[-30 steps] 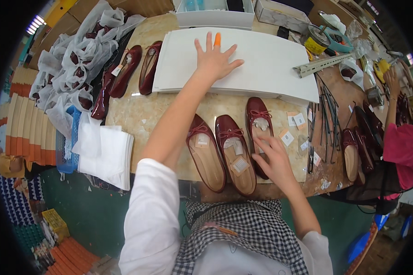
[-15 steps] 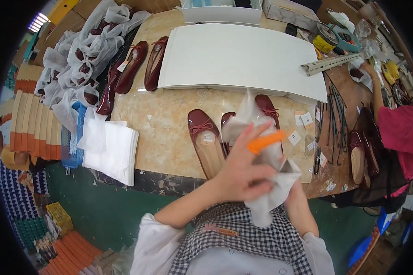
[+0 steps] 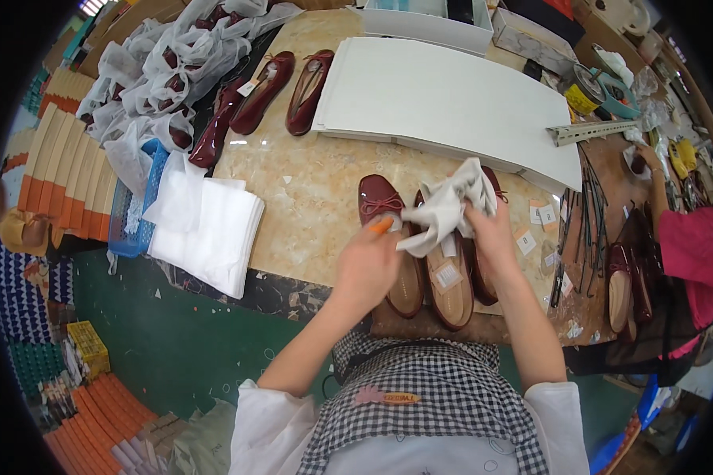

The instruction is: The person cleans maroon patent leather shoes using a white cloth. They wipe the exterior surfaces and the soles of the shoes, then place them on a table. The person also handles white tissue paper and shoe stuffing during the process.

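- The right hand (image 3: pixel 487 229) is closed on crumpled pale paper (image 3: pixel 448 210), which hangs out to the left of its fingers, over the front of the middle shoe (image 3: pixel 458 301)
- The left hand (image 3: pixel 368 265) is partly curled at the opening of the left shoe (image 3: pixel 379 192), an orange cover (image 3: pixel 381 226) on one finger; I cannot tell whether it has hold of anything
- Beneath and between the two hands, three dark red shoes with bows lie side by side on the surface (image 3: pixel 293 206), toes pointing away from the person; the right shoe (image 3: pixel 485 286) is partly hidden by the right hand and wrist
- Just right of the right hand lie small paper tags (image 3: pixel 525 241), and past them dark thin rods (image 3: pixel 586 229)
- Ahead of both hands lies a stack of large white sheets (image 3: pixel 451 103)
- Left of the left hand are a pile of thin white sheets (image 3: pixel 206 249) and a blue basket (image 3: pixel 139 229); farther ahead on that side are more dark red shoes (image 3: pixel 265 93)
- Well to the right of the right hand shows a co-worker's pink sleeve (image 3: pixel 689 245)
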Available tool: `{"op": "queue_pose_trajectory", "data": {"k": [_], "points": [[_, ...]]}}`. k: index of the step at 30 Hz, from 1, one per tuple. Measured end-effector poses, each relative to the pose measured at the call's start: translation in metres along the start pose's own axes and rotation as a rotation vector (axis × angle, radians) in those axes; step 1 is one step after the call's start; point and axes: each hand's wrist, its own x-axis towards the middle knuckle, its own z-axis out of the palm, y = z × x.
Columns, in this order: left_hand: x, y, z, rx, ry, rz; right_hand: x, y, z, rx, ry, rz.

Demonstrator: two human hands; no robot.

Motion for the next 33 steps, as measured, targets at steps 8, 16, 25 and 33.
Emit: {"op": "queue_pose_trajectory", "data": {"k": [8,16,25,33], "points": [[-0.057,0.016,0.046,0.777,-0.237,0.199,0.006,0.057,0.064,-1.264,-0.207,-0.762],[-0.055,0.012,0.057,0.643,-0.11,0.153,0.013,0.034,0.056,-0.998,-0.402,-0.449],[-0.052,0.012,0.027,0.549,0.01,0.352,0.019,0.028,0.001,-0.79,-0.085,-0.816],[-0.024,-0.075,0.045,-0.474,0.134,-0.224,-0.047,0.046,-0.313,-1.573,0.799,-0.118]]}}
